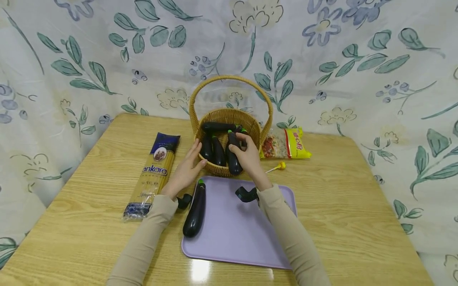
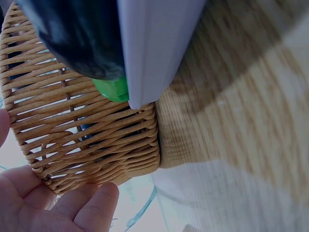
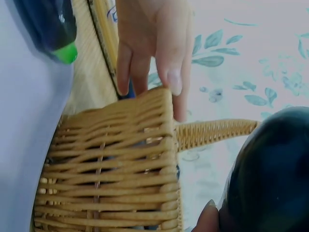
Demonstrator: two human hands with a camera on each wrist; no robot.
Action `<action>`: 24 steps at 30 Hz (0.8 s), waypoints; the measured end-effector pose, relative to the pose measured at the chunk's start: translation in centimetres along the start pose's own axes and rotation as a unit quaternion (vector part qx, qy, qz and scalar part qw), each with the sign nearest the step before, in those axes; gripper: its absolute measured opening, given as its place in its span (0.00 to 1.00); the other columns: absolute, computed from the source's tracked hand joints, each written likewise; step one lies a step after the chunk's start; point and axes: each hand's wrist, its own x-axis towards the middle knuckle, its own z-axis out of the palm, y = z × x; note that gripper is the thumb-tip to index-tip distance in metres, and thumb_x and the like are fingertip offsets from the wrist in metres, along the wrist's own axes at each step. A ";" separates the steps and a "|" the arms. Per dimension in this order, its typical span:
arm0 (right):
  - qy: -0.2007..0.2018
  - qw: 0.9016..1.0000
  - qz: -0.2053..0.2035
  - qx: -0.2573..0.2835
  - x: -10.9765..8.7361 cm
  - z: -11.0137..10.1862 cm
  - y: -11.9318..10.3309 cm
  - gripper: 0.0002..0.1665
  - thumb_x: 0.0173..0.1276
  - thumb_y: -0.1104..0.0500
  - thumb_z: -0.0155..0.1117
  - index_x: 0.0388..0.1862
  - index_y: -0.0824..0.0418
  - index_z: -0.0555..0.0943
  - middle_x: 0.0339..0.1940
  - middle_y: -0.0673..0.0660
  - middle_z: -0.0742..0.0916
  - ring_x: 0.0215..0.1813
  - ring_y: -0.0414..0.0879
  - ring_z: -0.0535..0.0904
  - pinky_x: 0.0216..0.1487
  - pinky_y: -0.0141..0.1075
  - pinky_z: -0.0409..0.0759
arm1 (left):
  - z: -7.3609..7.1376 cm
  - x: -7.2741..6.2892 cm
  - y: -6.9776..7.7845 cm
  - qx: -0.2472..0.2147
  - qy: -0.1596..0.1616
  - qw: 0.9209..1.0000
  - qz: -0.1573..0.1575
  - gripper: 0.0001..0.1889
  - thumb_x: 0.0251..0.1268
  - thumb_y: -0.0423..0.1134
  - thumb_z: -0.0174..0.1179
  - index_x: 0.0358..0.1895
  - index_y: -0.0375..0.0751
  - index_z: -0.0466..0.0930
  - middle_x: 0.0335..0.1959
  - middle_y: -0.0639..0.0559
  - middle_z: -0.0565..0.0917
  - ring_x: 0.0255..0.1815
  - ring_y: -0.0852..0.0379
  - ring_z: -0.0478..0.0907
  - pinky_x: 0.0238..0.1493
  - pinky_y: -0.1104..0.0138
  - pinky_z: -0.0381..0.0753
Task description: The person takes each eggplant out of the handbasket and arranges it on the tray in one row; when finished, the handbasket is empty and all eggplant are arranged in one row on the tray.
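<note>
My right hand (image 1: 247, 155) grips a dark eggplant (image 1: 233, 163) by its upper part, over the front of the wicker basket (image 1: 219, 170). In the right wrist view this eggplant (image 3: 277, 179) shows large and close, with a fingertip at its side. Several more eggplants (image 1: 218, 153) lie inside the basket. My left hand (image 1: 187, 169) rests against the basket's left side with its fingers extended, the thumb at the front rim. One eggplant (image 1: 195, 210) lies along the left edge of the purple tray (image 1: 232, 230), its green stem end toward the basket.
A pack of spaghetti (image 1: 152, 176) lies left of the basket on the wooden table (image 1: 343, 206). To the right are a yellow-ended food bag (image 1: 286, 143) and a yellow lollipop (image 1: 280, 165). The basket's tall handle (image 1: 232, 77) arches up before a floral curtain (image 1: 222, 47).
</note>
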 end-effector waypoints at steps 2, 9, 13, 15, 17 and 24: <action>-0.001 1.000 -0.004 0.004 -0.3 0.1 -0.1 0.30 0.70 0.51 0.58 0.70 0.49 0.67 0.68 0.54 0.72 0.62 0.55 0.75 0.55 0.48 0.79 | 0.0 0.0 0.0 0.001 -0.001 1.000 -0.001 0.37 0.77 0.52 0.45 0.79 0.46 0.39 0.81 0.56 0.35 0.81 0.43 0.39 0.75 0.42 0.49; 0.002 1.000 -0.021 0.010 -1.4 0.4 -0.4 0.30 0.70 0.53 0.58 0.70 0.53 0.67 0.68 0.55 0.73 0.59 0.55 0.77 0.52 0.46 0.81 | 0.0 0.0 0.0 0.001 0.000 1.000 -0.004 0.37 0.76 0.52 0.45 0.79 0.48 0.39 0.81 0.56 0.35 0.81 0.44 0.39 0.75 0.42 0.49; 0.007 0.999 -0.032 0.012 -2.1 0.7 -0.3 0.29 0.70 0.55 0.58 0.69 0.53 0.68 0.68 0.55 0.74 0.57 0.56 0.78 0.49 0.44 0.82 | 0.0 0.0 0.1 0.002 0.000 1.000 -0.005 0.37 0.76 0.52 0.45 0.79 0.48 0.39 0.81 0.55 0.35 0.81 0.44 0.39 0.75 0.42 0.50; 0.008 0.999 -0.037 0.015 -2.5 0.8 -0.2 0.29 0.70 0.55 0.58 0.69 0.53 0.69 0.67 0.55 0.74 0.57 0.55 0.79 0.48 0.42 0.82 | -0.1 0.0 0.1 0.001 0.000 1.000 -0.006 0.37 0.76 0.51 0.46 0.79 0.48 0.39 0.81 0.55 0.35 0.81 0.43 0.39 0.75 0.41 0.50; 0.009 0.999 -0.042 0.019 -2.8 1.0 0.0 0.29 0.70 0.56 0.58 0.69 0.54 0.69 0.67 0.55 0.74 0.56 0.55 0.79 0.48 0.42 0.82 | -0.1 0.0 0.1 0.001 0.000 1.000 -0.006 0.37 0.76 0.51 0.46 0.79 0.48 0.39 0.81 0.56 0.35 0.81 0.43 0.39 0.75 0.41 0.49; 0.009 0.998 -0.055 0.022 -3.4 1.6 0.4 0.28 0.69 0.57 0.58 0.68 0.56 0.69 0.67 0.58 0.75 0.56 0.58 0.77 0.50 0.41 0.80 | 0.0 0.0 0.1 0.002 0.002 1.000 -0.006 0.36 0.76 0.50 0.47 0.79 0.47 0.39 0.81 0.55 0.36 0.81 0.43 0.40 0.75 0.41 0.49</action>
